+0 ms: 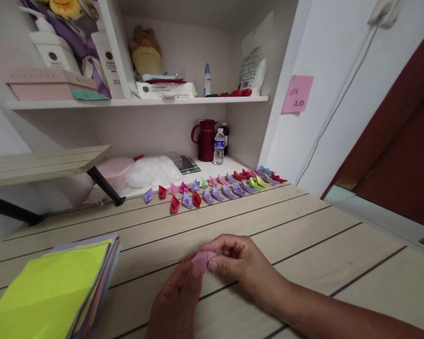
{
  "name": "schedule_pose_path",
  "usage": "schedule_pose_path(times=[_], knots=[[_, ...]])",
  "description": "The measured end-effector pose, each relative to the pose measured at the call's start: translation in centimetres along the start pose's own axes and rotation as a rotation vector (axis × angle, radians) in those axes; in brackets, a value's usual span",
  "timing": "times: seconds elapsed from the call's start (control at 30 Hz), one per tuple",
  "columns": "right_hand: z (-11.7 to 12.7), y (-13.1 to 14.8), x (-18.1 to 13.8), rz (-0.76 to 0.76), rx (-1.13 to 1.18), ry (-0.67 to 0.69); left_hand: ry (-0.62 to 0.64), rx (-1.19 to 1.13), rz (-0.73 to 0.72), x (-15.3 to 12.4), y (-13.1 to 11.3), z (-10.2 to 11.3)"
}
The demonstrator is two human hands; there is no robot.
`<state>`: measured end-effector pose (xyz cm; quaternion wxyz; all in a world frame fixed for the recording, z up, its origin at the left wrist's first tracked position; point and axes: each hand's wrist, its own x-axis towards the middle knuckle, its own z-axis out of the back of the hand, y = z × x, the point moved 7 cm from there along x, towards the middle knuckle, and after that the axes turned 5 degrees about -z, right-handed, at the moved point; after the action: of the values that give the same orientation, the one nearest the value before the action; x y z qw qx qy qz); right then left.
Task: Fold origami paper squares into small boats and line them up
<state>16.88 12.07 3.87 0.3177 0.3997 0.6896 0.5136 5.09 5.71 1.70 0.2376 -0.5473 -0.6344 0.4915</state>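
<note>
A small piece of folded pink paper point(202, 262) is pinched between my two hands, just above the wooden tabletop point(325, 263). My left hand point(178, 296) grips its left side, its fingers partly hidden behind the paper. On the right edge, the thumb and bent fingers of my right hand point(233, 259) are closed. Beyond my hands, several folded paper boats point(228, 191) in purple, red, pink and green stand in two rows along the table's far edge. A stack of coloured paper sheets point(53, 287), bright yellow on top, lies to the left of my left hand.
Behind the table, a white shelf point(144, 102) holds bottles and boxes. Under it stand a dark red jug point(207, 141), a water bottle point(219, 147) and a white plastic bag point(153, 171). A small raised wooden stand point(45, 165) sits at the left. A pink note point(297, 94) hangs on the wall.
</note>
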Motion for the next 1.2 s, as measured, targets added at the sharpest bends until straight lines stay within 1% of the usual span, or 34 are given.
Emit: schedule_pose_path(times=[0.07, 0.13, 0.27, 0.33, 0.37, 0.4, 0.47, 0.53, 0.57, 0.63, 0.73, 0.8, 0.9, 0.97, 1.03, 1.07, 1.13, 1.2], knots=[[0.2, -0.4, 0.2, -0.042, 0.046, -0.022, 0.009, 0.07, -0.067, 0.3, -0.3, 0.0], [0.4, -0.6, 0.4, -0.069, 0.068, -0.051, -0.026, 0.131, -0.119, 0.5, -0.6, 0.5], [1.2, 0.4, 0.6, 0.0, 0.012, -0.131, -0.19, 0.236, -0.188, 0.5, -1.5, 1.9], [1.4, 0.5, 0.7, -0.014, -0.025, -0.134, -0.255, 0.252, -0.26, 0.3, -2.6, 2.3], [1.4, 0.3, 0.7, -0.041, -0.033, -0.113, -0.261, 0.261, -0.29, 0.2, -3.0, 2.3], [1.2, 0.0, 0.7, -0.072, -0.037, -0.081, -0.238, 0.278, -0.303, 0.1, -3.3, 2.0], [0.7, -0.4, 0.6, -0.108, -0.052, -0.004, -0.14, 0.352, -0.284, 0.1, -3.4, 1.0], [0.4, -0.3, 0.4, -0.083, -0.102, 0.049, -0.063, 0.46, -0.257, 0.1, -3.2, 0.3], [0.2, -0.1, 0.3, -0.056, -0.146, 0.059, -0.055, 0.503, -0.258, 0.0, -3.2, 0.1], [0.2, 0.5, 0.0, 0.012, -0.248, 0.053, -0.073, 0.546, -0.263, -0.2, -3.1, 0.1], [0.1, 1.6, -0.3, 0.11, -0.358, 0.035, -0.091, 0.515, -0.239, -0.3, -2.6, 0.1], [0.1, 1.9, -0.5, 0.147, -0.392, 0.022, -0.112, 0.486, -0.249, -0.3, -2.4, 0.1], [0.1, 1.6, -0.4, 0.167, -0.429, -0.012, -0.163, 0.456, -0.303, -0.4, -2.3, 0.3], [0.1, 1.0, 0.0, 0.145, -0.404, -0.021, -0.188, 0.424, -0.31, -0.2, -2.0, 0.6], [0.2, 0.1, 0.4, 0.066, -0.295, -0.01, -0.175, 0.397, -0.255, 0.4, -1.4, 1.0], [0.3, -0.4, 0.6, 0.019, -0.228, -0.002, -0.141, 0.386, -0.22, 0.8, -1.1, 1.0], [0.3, -1.0, 0.8, -0.054, -0.117, 0.017, -0.025, 0.364, -0.18, 1.4, -0.5, 0.8], [0.2, -1.0, 0.8, -0.079, -0.064, 0.038, 0.087, 0.334, -0.199, 1.8, -0.3, 0.4]])
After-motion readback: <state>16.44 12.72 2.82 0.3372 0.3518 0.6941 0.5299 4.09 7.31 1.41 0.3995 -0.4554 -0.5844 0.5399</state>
